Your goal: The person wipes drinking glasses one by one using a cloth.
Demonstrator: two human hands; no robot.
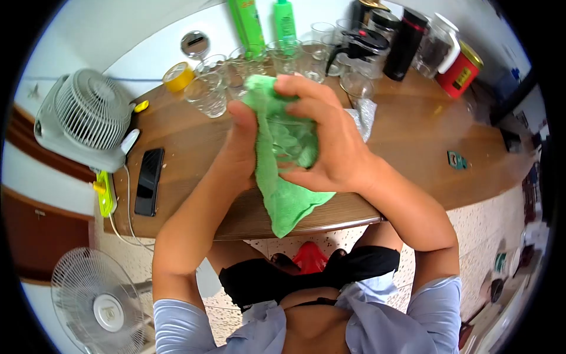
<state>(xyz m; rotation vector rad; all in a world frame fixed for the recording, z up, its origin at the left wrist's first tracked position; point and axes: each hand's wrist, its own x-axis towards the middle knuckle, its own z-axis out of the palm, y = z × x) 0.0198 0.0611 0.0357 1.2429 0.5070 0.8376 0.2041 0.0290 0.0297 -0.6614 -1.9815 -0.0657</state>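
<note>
The left hand (pixel 240 144), thumb up, clasps a green cloth (pixel 280 203) against a drinking glass (pixel 288 146) at nine o'clock; the right hand (pixel 337 141), fingers curled, grips it at three.

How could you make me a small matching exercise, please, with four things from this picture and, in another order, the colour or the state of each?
Column 1
1. cloth
2. phone
3. tape roll
4. tin

Column 2
A. mostly red, standing upright
B. yellow, ring-shaped
C. green, between the left hand and the right hand, against a glass
D. black, lying flat on the table

Right pairs: 1-C, 2-D, 3-B, 4-A
</note>
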